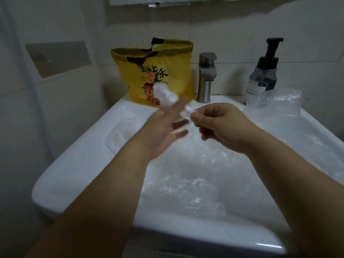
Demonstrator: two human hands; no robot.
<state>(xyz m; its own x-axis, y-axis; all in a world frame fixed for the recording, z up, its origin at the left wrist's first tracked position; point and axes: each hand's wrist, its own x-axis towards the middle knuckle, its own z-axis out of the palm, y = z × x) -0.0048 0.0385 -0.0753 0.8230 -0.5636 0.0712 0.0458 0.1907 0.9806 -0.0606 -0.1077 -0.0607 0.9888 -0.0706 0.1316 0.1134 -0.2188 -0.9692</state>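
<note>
Head view, right hand (221,125) pinching crinkly translucent film (165,94), left hand (163,133) splayed, blurred

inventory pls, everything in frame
crumpled plastic: 1, white, above the basin, blurred
sink: 1, white, centre
clear film: 1, transparent, in the basin
tote bag: 1, yellow with black handles, back ledge
faucet: 1, steel, right of the bag
pump bottle: 1, clear with black pump, back right
plastic bag: 1, clear, right ledge
left hand: fingers straight, plastic on them
right hand: fingers pinch the plastic's end
</note>
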